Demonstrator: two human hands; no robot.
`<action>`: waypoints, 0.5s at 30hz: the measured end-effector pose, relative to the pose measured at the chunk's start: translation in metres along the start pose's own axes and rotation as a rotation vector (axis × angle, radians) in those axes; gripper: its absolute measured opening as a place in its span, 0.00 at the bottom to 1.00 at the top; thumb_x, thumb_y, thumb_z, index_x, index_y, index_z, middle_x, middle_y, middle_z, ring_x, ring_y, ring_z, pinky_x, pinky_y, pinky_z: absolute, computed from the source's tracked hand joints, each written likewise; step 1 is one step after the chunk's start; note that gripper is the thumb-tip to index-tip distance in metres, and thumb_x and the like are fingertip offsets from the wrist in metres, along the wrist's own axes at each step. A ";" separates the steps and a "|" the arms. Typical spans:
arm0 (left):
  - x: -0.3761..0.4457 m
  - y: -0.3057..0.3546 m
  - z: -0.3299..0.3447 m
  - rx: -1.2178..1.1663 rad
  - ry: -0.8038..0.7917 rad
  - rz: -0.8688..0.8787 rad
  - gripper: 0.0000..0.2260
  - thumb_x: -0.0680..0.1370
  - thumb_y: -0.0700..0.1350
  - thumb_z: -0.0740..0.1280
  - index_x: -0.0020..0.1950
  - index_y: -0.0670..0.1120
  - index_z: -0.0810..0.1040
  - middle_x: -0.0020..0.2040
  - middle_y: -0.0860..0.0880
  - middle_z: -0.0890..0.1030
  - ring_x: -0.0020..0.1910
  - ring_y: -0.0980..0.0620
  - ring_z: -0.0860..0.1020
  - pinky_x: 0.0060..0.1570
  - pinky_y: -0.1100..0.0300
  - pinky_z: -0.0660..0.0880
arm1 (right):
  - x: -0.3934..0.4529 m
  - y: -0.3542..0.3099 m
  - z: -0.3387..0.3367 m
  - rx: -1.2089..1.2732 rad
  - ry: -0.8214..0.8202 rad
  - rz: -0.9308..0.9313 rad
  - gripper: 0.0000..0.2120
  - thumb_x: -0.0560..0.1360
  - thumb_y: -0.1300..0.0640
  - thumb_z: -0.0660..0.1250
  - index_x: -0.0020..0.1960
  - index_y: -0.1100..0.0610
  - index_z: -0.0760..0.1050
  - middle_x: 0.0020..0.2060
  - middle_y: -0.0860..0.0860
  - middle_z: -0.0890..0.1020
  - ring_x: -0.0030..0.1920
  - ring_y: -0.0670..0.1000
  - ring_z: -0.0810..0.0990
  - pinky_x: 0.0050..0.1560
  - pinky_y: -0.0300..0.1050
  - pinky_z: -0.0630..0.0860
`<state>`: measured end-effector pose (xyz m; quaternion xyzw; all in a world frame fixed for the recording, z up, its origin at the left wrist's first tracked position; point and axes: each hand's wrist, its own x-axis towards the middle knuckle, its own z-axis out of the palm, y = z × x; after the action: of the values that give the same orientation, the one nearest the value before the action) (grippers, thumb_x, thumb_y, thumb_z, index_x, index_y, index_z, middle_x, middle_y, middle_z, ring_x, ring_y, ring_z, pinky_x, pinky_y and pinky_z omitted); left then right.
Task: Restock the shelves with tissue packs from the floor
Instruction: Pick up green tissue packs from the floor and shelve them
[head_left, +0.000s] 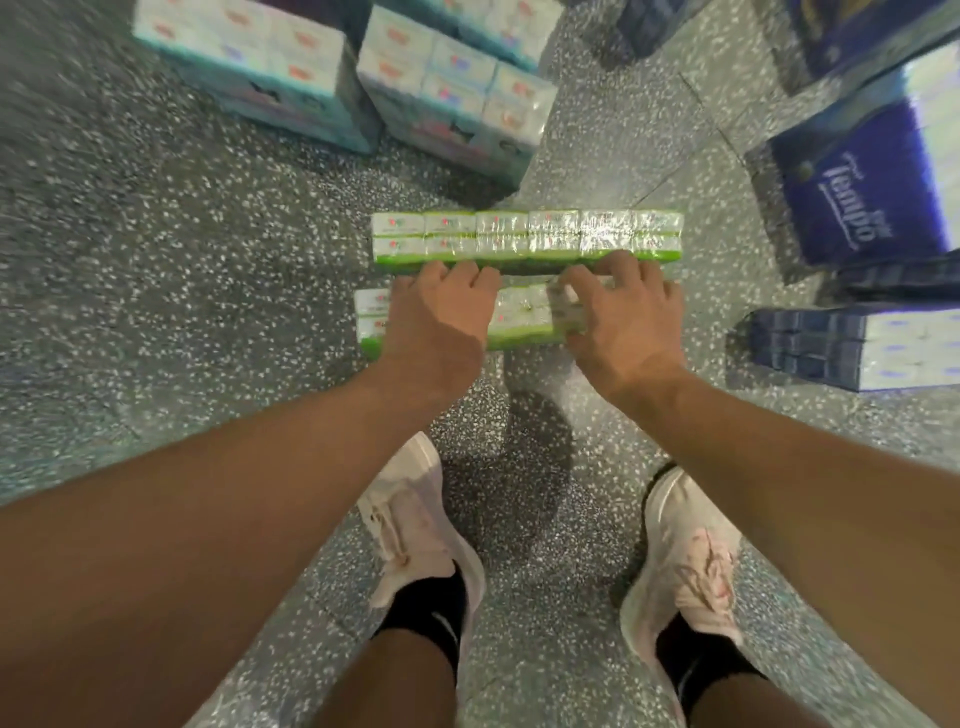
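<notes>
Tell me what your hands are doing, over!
Left hand and right hand both on the near green tissue pack, fingers curled over its far edge. Second green pack just behind, untouched. Nothing blocking the lift.

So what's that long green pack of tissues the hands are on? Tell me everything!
The near long green-edged tissue pack is a row of small white packets in shiny clear plastic, lying flat on the speckled floor. The left hand and right hand lie on top of it, fingers curling over its far edge. A matching pack lies just behind.

Green-white tissue packs (527, 236); seemingly speckled floor (208, 260)
</notes>
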<state>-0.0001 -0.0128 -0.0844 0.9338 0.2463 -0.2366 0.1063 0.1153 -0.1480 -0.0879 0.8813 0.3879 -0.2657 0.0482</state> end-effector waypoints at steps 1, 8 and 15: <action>-0.013 -0.003 -0.020 -0.024 0.000 0.013 0.20 0.75 0.46 0.70 0.64 0.51 0.68 0.59 0.51 0.75 0.56 0.47 0.72 0.49 0.53 0.66 | -0.009 -0.003 -0.017 0.030 0.009 -0.028 0.24 0.70 0.56 0.71 0.64 0.46 0.68 0.64 0.54 0.71 0.65 0.59 0.68 0.66 0.62 0.66; -0.113 -0.037 -0.257 -0.300 0.045 -0.035 0.18 0.77 0.47 0.67 0.67 0.50 0.72 0.63 0.52 0.73 0.61 0.49 0.70 0.63 0.55 0.66 | -0.081 -0.044 -0.237 0.120 0.258 -0.281 0.24 0.71 0.43 0.65 0.65 0.50 0.72 0.63 0.56 0.77 0.66 0.59 0.73 0.65 0.68 0.67; -0.271 -0.066 -0.517 -0.366 0.428 -0.208 0.20 0.77 0.49 0.68 0.69 0.48 0.73 0.65 0.49 0.75 0.63 0.46 0.70 0.64 0.48 0.67 | -0.142 -0.129 -0.526 0.145 0.446 -0.686 0.26 0.69 0.41 0.69 0.65 0.48 0.75 0.61 0.51 0.78 0.64 0.55 0.74 0.64 0.65 0.66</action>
<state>-0.0404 0.0952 0.4917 0.8976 0.3959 0.0046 0.1939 0.1712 0.0008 0.4486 0.7380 0.6403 -0.0954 -0.1904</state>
